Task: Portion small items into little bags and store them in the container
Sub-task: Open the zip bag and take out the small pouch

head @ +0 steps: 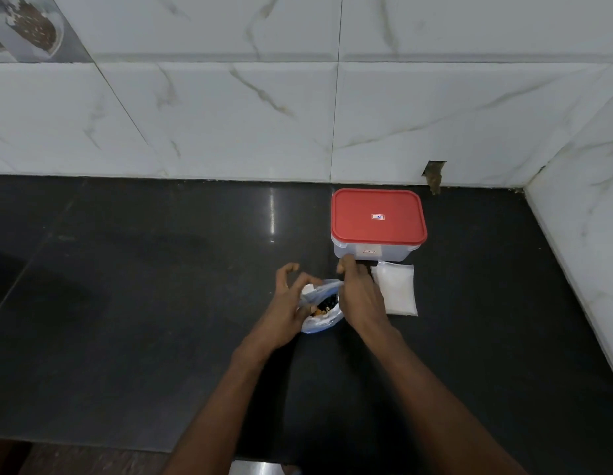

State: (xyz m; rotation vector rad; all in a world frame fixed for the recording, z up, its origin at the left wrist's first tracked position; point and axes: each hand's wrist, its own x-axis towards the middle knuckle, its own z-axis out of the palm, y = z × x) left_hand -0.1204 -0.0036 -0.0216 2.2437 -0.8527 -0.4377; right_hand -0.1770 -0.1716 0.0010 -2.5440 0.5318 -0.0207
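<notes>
One small clear plastic bag of mixed bits sits on the black worktop, left hand and right hand fingers pinching its mouth; flat white pouch lies beside the lidded red-topped clear container, so storing looks undone.

The black counter carries a clear container with a red lid near its back edge. Just in front of it lie a white packet and a small bag.
</notes>
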